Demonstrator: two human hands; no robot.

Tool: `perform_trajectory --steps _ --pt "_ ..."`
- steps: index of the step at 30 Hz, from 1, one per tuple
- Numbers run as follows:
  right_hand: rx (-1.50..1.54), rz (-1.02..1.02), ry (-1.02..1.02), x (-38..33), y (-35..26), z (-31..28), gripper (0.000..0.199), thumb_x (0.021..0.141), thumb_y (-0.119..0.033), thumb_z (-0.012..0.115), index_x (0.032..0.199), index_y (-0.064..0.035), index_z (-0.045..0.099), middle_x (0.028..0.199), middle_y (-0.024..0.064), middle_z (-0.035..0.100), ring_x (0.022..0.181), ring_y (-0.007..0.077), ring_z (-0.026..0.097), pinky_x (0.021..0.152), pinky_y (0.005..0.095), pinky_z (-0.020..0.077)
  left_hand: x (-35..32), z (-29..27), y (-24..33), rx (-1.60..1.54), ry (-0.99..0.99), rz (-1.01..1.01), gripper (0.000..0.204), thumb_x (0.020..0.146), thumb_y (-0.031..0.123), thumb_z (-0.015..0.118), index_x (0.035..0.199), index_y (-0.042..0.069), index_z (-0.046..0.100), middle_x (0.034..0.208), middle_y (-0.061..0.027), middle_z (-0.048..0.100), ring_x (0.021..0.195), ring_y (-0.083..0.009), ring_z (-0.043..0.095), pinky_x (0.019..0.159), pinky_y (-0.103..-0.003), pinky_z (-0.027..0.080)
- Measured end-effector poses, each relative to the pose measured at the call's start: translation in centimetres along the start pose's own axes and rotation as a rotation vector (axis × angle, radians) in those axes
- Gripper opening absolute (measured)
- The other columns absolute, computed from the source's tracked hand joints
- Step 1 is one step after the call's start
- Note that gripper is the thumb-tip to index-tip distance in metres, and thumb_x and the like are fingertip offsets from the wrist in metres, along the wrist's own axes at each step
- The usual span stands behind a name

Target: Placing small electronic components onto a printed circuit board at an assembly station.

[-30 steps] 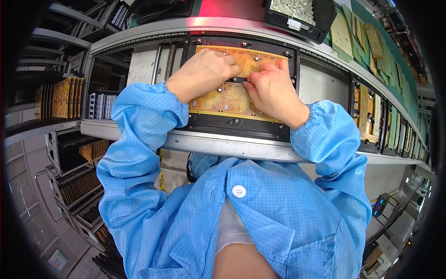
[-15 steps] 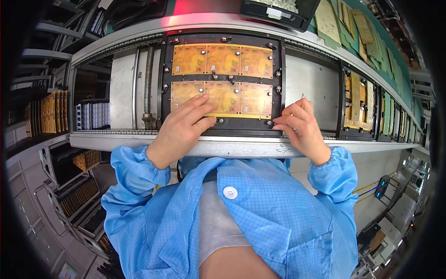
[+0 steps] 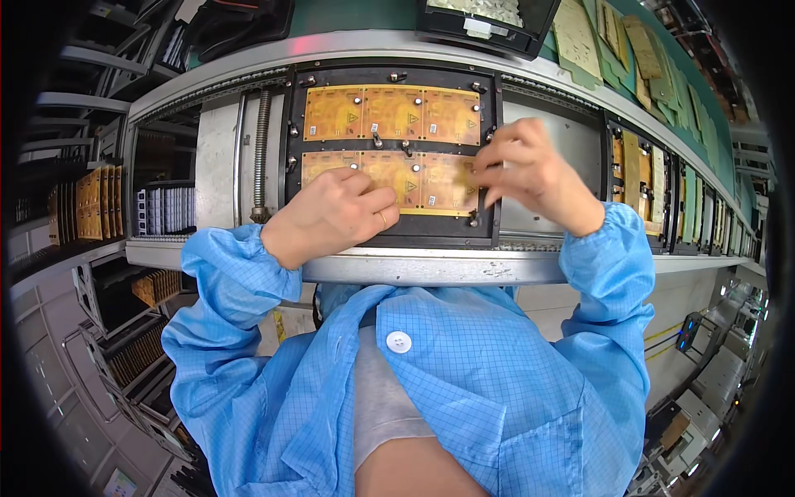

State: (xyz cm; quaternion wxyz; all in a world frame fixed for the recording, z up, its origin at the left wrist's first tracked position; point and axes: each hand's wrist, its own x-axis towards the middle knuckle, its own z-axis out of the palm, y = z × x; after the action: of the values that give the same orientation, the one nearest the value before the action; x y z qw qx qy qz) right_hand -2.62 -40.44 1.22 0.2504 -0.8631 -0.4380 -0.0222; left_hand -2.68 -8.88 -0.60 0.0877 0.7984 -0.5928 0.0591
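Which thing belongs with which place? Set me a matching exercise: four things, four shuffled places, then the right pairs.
Things:
1. Orange rectangular circuit boards
2. Open black plastic bin with small white pieces
3. Grey ribbed metal rod
4. Person's bare right hand

Places:
A. Just left of the frame
B. Fingers at the frame's right edge
C. In two rows inside the black rectangular frame
D. At the picture's top edge

Right pairs: 1-C, 2-D, 3-A, 4-B
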Motion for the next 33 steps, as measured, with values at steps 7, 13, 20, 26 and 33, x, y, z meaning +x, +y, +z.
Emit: perform_trajectory --steps 7,13,20,26,33 --pt "-0.004 0.102 0.075 -1.7 2.1 2.0 0.021 0.069 -0.012 0.079 0.089 -0.0110 0.073 0.096 -0.0024 0.070 0.098 0.0227 0.057 0.092 0.0380 0.0403 -0.3 -0.4 0.8 -0.089 0.000 -0.135 0.024 0.075 0.012 0.063 0.098 0.008 0.068 0.103 -0.0032 0.068 0.093 -0.0202 0.066 0.080 -0.032 0.057" --pt "-0.171 0.355 0.311 -0.9 -0.6 4.9 0.006 0.078 -0.014 0.075 0.083 -0.0142 0.072 0.087 -0.0044 0.068 0.090 0.0202 0.055 0.092 0.0356 0.0345 -1.1 -1.0 1.0 -0.189 0.011 -0.245 0.027 0.078 0.005 0.064 0.105 0.007 0.069 0.104 -0.0053 0.069 0.098 -0.0235 0.067 0.084 -0.033 0.057" --pt "-0.238 0.486 0.363 -2.2 -0.1 2.8 0.031 0.082 -0.009 0.075 0.113 -0.0086 0.073 0.099 0.0085 0.063 0.097 0.0260 0.055 0.087 0.0362 0.0432 -7.3 -3.5 -0.5 -0.428 0.307 -0.630 0.026 0.077 -0.002 0.073 0.102 0.002 0.070 0.101 -0.0117 0.068 0.103 -0.0329 0.061 0.088 -0.040 0.052" --pt "-0.222 0.487 0.318 -0.2 0.8 3.9 0.033 0.081 -0.011 0.078 0.114 -0.0053 0.072 0.095 0.0078 0.059 0.094 0.0256 0.054 0.081 0.0342 0.0457 -9.7 -2.5 1.4 -0.377 0.198 -0.683 0.025 0.073 -0.001 0.076 0.098 0.001 0.071 0.112 -0.0088 0.065 0.115 -0.0318 0.056 0.093 -0.040 0.050" --pt "-0.104 0.733 0.487 0.9 0.4 6.2 0.013 0.086 -0.007 0.075 0.094 0.0013 0.069 0.087 0.0058 0.060 0.070 0.0117 0.055 0.063 0.0255 0.0467 -9.0 -1.7 -0.1 -0.270 0.155 -0.472 0.018 0.076 0.001 0.067 0.094 0.000 0.065 0.115 -0.0087 0.065 0.122 -0.0327 0.055 0.097 -0.041 0.050"
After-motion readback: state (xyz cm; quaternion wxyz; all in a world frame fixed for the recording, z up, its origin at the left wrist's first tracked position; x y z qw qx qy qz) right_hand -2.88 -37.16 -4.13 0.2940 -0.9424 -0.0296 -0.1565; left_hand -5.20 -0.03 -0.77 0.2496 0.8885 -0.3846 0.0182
